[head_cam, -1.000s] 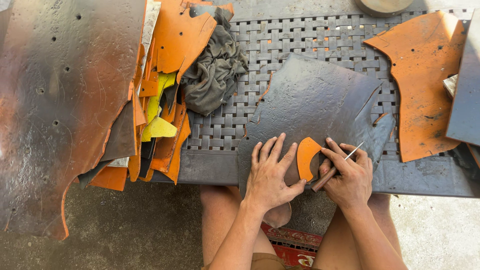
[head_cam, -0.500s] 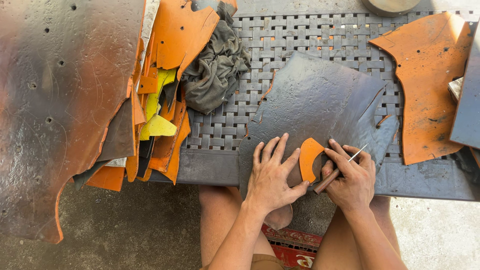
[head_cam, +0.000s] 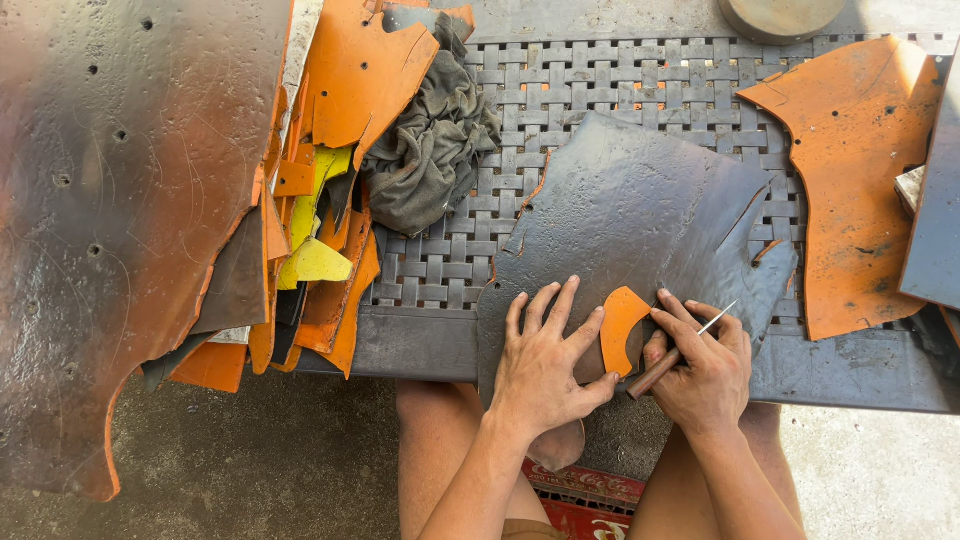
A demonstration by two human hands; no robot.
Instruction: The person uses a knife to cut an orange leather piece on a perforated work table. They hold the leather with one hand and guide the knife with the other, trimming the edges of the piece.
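Observation:
A dark grey leather sheet (head_cam: 640,205) lies on a woven metal table (head_cam: 610,80). On its near edge sits a small orange curved pattern piece (head_cam: 620,325). My left hand (head_cam: 545,360) lies flat on the sheet with fingers spread, pressing the pattern's left side. My right hand (head_cam: 705,365) grips a thin knife (head_cam: 680,350) with a brown handle and a narrow metal blade, its tip against the pattern's right edge.
A crumpled grey cloth (head_cam: 430,150) lies left of the sheet. Orange, yellow and dark leather scraps (head_cam: 320,230) pile at the table's left end beside a large brown hide (head_cam: 110,210). Another orange hide (head_cam: 855,170) lies right. A red crate (head_cam: 590,500) sits under my knees.
Both hands stay on the pattern; the right hand and knife have shifted slightly along its right edge. The view has moved a little.

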